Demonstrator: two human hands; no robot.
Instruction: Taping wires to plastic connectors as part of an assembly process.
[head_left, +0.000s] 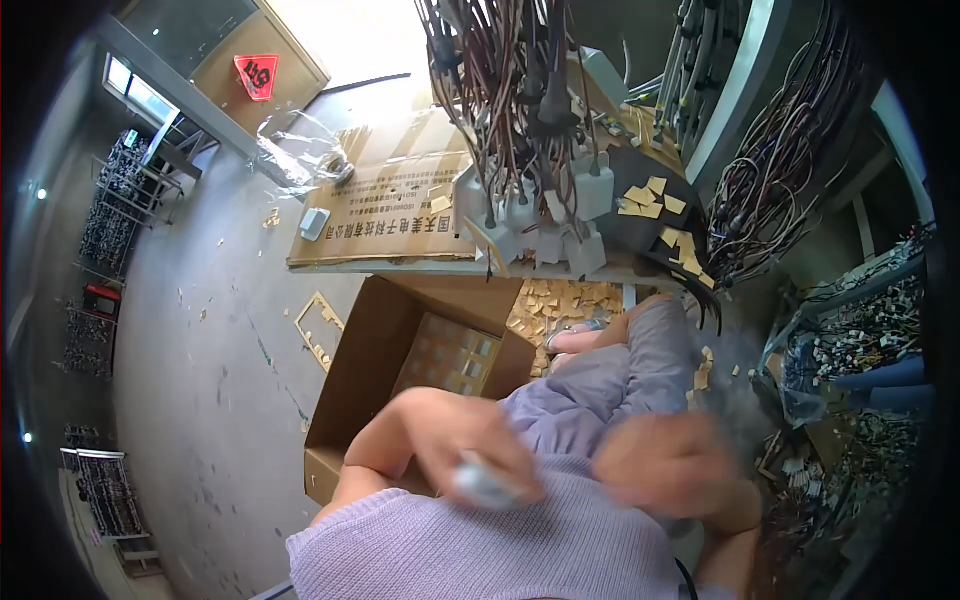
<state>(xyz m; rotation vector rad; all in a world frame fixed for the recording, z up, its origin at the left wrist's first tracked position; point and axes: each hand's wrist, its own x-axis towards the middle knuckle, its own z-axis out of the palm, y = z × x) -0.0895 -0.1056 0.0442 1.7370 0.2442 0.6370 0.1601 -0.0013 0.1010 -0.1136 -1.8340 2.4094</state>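
My left hand is in front of my chest, its fingers curled round a small whitish object too blurred to name. To the right, over my lap, my right hand is smeared by motion. Whether it holds anything cannot be made out. Beside my left arm stands an open cardboard box, with a layer of pale, block-like pieces showing inside. Ahead of me, brown cables hang in a bundle. White plastic housings are at their lower ends, above the bench.
A flattened cardboard sheet covers the bench's left, bearing a small white housing and plastic film. Yellowish pieces lie on the right. More cables hang at right. Scraps litter the floor below.
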